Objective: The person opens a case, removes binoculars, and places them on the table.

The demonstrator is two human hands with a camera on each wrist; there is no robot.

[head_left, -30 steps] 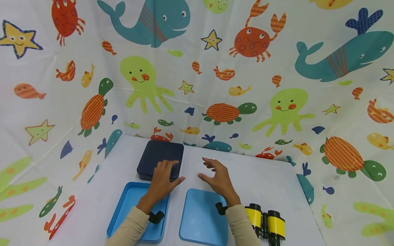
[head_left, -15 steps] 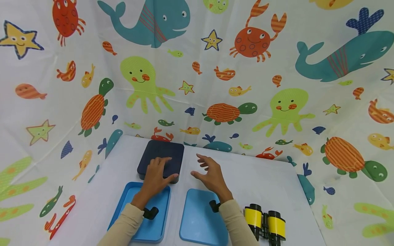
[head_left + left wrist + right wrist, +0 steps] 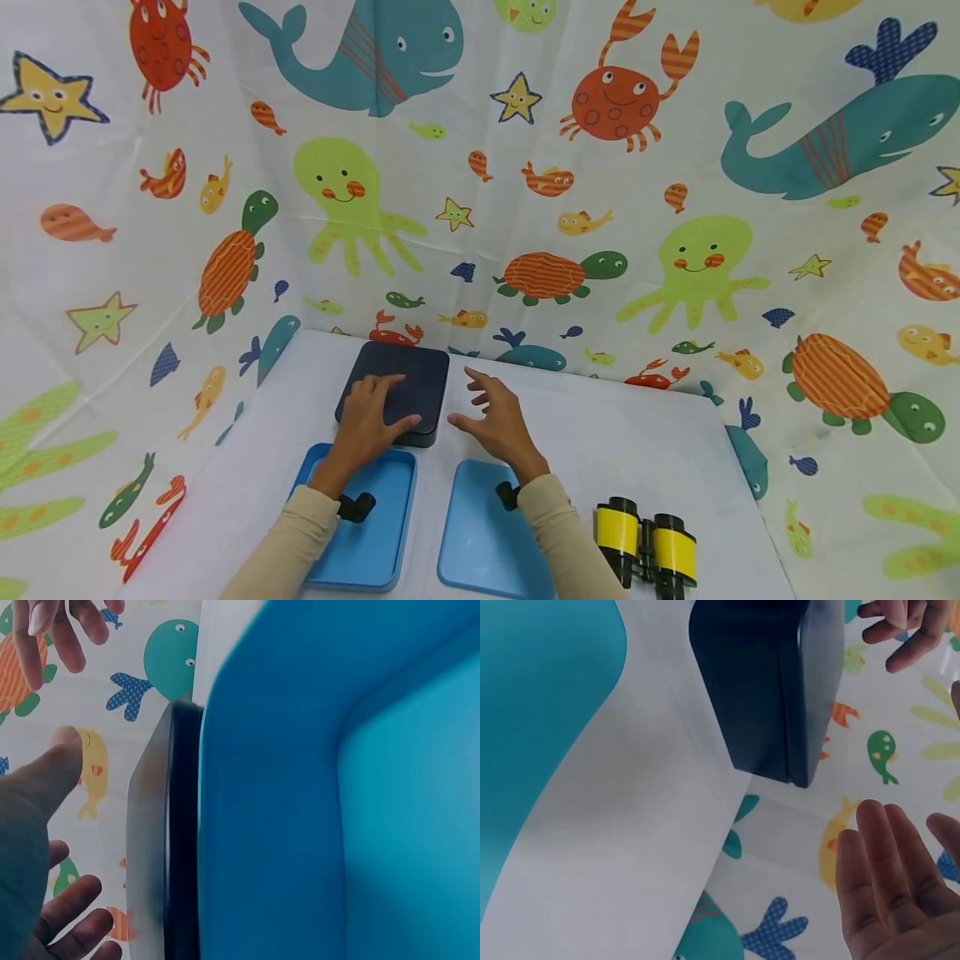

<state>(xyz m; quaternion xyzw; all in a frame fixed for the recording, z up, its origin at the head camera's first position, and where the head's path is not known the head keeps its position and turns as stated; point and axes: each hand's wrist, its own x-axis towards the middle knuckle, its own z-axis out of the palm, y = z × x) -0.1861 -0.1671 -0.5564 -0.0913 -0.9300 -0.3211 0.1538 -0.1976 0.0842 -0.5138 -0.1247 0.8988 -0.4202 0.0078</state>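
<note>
A dark navy box (image 3: pixel 423 379) with rounded corners lies at the back left of the white table; in the right wrist view the navy box (image 3: pixel 746 682) shows a seam along its side. My left hand (image 3: pixel 363 423) hovers over its front left part, fingers spread and holding nothing. To the right of the box, my right hand (image 3: pixel 497 421) is held in the air, thumb and fingers apart. In front of the box lies a shallow open blue tray (image 3: pixel 371 554), partly covered by my left forearm. Beside it is a flat light-blue lid-like panel (image 3: pixel 480 537), partly under my right forearm.
Yellow and black binoculars (image 3: pixel 618 531) lie at the front right of the table (image 3: pixel 645 442). A white curtain (image 3: pixel 465 142) printed with sea animals hangs behind and at the sides, meeting the table's back edge.
Both hands have moved left and slightly farther back, the left one coming over the navy box. The box, tray, panel and binoculars have stayed in place.
</note>
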